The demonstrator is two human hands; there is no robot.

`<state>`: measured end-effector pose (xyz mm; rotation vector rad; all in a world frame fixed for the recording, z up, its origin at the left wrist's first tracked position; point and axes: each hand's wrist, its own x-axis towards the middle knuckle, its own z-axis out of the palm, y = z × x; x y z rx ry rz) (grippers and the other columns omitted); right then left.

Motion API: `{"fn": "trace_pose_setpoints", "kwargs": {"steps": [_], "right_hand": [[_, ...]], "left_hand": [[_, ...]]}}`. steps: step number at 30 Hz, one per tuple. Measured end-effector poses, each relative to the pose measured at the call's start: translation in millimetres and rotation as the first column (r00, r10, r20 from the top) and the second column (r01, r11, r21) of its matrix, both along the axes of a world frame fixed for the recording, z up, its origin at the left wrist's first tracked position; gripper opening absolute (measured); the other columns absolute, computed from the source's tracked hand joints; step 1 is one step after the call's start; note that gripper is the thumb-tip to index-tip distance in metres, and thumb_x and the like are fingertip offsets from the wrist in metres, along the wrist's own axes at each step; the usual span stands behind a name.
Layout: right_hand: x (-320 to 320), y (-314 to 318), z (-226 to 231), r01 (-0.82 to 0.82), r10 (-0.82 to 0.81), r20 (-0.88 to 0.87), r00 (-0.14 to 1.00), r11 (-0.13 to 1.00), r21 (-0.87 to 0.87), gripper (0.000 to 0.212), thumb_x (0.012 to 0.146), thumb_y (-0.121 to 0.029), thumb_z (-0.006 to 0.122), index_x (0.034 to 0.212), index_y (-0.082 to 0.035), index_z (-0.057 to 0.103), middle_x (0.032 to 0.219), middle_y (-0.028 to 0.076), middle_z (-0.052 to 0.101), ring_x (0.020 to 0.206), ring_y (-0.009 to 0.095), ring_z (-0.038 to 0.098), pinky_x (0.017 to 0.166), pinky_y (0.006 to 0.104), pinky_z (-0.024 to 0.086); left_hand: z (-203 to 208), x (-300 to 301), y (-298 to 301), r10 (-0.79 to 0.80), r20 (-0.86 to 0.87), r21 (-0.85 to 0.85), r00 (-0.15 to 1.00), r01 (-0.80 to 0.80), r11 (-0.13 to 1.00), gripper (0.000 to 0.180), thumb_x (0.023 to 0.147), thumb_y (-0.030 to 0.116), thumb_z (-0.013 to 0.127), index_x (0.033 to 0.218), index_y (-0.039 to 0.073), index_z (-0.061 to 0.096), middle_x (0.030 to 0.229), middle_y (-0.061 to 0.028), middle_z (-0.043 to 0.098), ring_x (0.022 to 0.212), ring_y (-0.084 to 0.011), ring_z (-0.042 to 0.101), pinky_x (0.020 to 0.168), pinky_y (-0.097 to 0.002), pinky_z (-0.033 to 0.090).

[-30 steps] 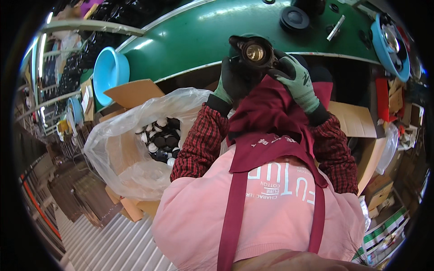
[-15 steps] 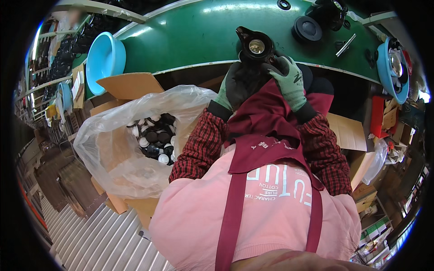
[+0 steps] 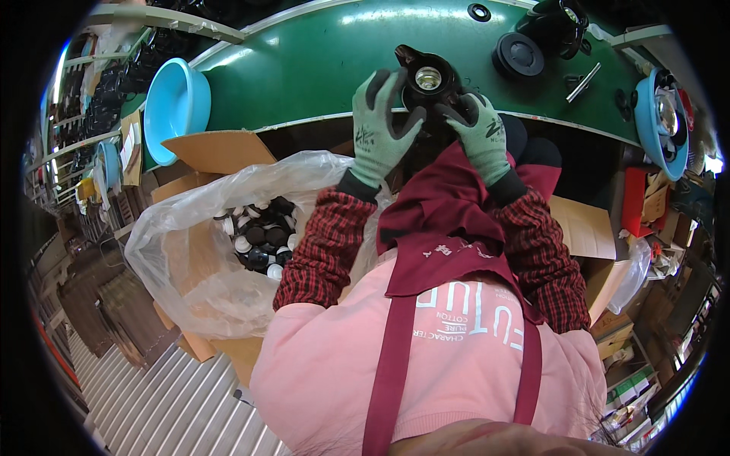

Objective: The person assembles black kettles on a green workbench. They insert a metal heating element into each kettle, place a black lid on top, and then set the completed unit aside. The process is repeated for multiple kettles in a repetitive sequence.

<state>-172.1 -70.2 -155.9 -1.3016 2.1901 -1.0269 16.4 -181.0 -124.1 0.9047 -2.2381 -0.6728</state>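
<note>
A black vacuum jug (image 3: 439, 87) with a pouring spout and a shiny silver mouth stands at the near edge of the green workbench, its opening facing up. My right hand (image 3: 480, 125), in a green and dark grey glove, grips the jug at its near right side, where the handle seems to be; the fingertips are partly hidden. Just left of the jug is my left hand (image 3: 382, 125), gloved alike, with thumb and fingers apart and nothing visible between them. The lower part of the jug is in shadow behind my hands.
A clear plastic bag (image 3: 182, 228) in a cardboard box holds black and white caps (image 3: 264, 235) at my left. Blue basins (image 3: 176, 106) flank the bench (image 3: 319, 61). On its right lie a black round lid (image 3: 518, 55), a metal rod (image 3: 584, 82) and another black jug (image 3: 553, 26).
My left hand has come up from low beside the jug to its upper left side, its fingers spreading. The jug and my right hand stay nearly in place.
</note>
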Motion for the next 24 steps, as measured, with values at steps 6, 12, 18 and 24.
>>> {"fn": "trace_pose_setpoints", "kwargs": {"steps": [6,12,18,24], "right_hand": [[17,-7,27,-0.003,0.005,-0.027,1.0,0.998,0.058,0.046,0.085,-0.038,0.086,0.111,-0.007,0.064,0.116,0.017,0.062,0.103,0.039,0.067,0.082,0.0475,0.057],[24,-14,25,-0.02,0.03,-0.113,0.993,0.995,0.095,0.048,0.088,-0.04,0.083,0.118,-0.01,0.06,0.123,0.016,0.059,0.102,0.037,0.068,0.077,0.047,0.058],[26,-19,28,-0.043,0.064,-0.169,0.984,0.991,0.126,0.048,0.089,-0.041,0.08,0.12,-0.01,0.059,0.126,0.017,0.058,0.104,0.037,0.068,0.075,0.0468,0.06],[26,-16,21,-0.016,0.027,-0.151,0.988,0.997,0.072,0.048,0.091,-0.038,0.078,0.123,-0.008,0.059,0.132,0.021,0.058,0.109,0.039,0.068,0.081,0.0473,0.06]], "left_hand": [[9,1,-48,-0.128,0.396,-0.213,0.909,0.226,0.95,0.08,0.072,0.046,0.091,0.145,0.031,0.062,0.153,-0.0077,0.048,0.139,-0.0332,0.049,0.113,-0.0521,0.04],[11,6,-68,-0.185,0.526,-0.313,0.83,0.391,0.866,0.075,0.068,0.039,0.093,0.137,0.033,0.064,0.149,-0.0089,0.049,0.14,-0.0339,0.045,0.115,-0.0523,0.036],[15,-1,-78,-0.25,0.482,-0.155,0.84,0.362,0.919,0.088,0.069,0.036,0.096,0.149,0.027,0.059,0.146,-0.0125,0.047,0.137,-0.0346,0.047,0.115,-0.0508,0.04],[-25,-2,-72,-0.154,-0.052,0.1,0.987,0.159,0.982,0.127,0.063,0.052,0.101,0.162,0.007,0.037,0.149,-0.017,0.039,0.128,-0.0336,0.053,0.106,-0.0461,0.055]]}}
